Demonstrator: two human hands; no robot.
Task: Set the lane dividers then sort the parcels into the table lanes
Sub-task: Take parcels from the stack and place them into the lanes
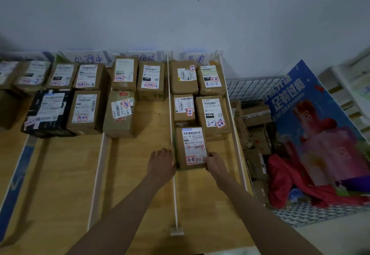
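We start from the tabletop [140, 154], where white dividers [173, 174] mark lanes. Our parcel [191, 147] sits just right of the middle divider, nearest us of five. It looks stiff and light; its side walls suit holding. Our left hand [160, 164] presses its left side; our right hand [215, 163] pinches its near corner.

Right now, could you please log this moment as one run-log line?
phase: placing parcel in rightmost lane | left hand: against its left side | right hand: gripping near right corner | lane: four parcels behind | dividers: set
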